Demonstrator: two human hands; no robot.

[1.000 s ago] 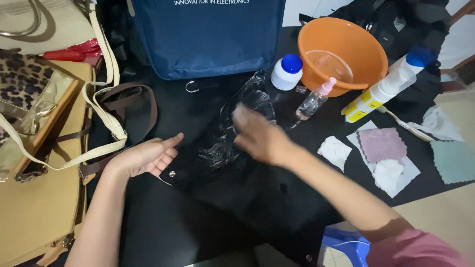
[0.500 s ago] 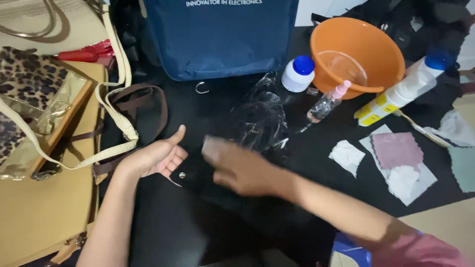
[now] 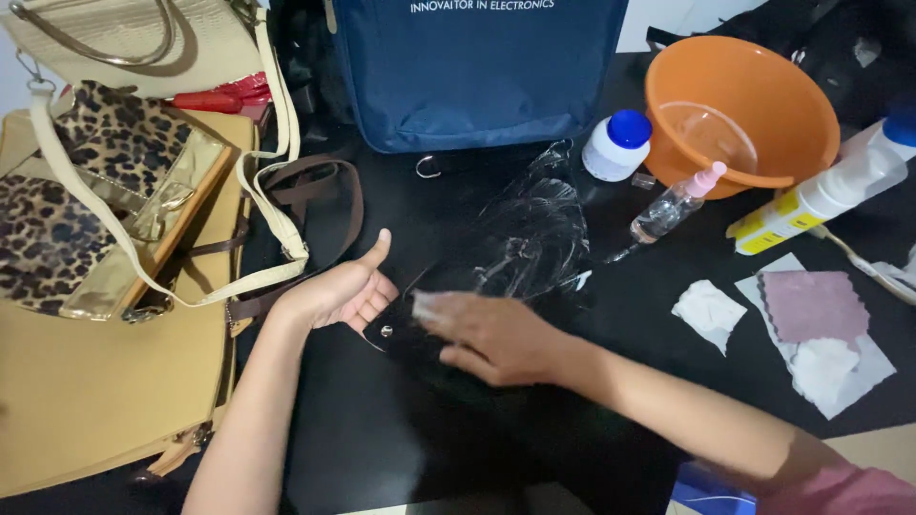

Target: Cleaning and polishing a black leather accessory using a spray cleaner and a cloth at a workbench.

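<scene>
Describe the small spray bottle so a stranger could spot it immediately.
Start at the orange bowl at the top right of the black surface. Just below its rim lies a small spray bottle, tilted on its side. Unlike the white blue-capped jar beside it, it is clear with a pink nozzle.

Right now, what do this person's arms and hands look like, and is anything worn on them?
Both forearms are bare. The left hand and right hand wear no gloves, and no rings or watch show. Only a pink sleeve appears, at the right upper arm. The right fingertips are motion-blurred.
</scene>
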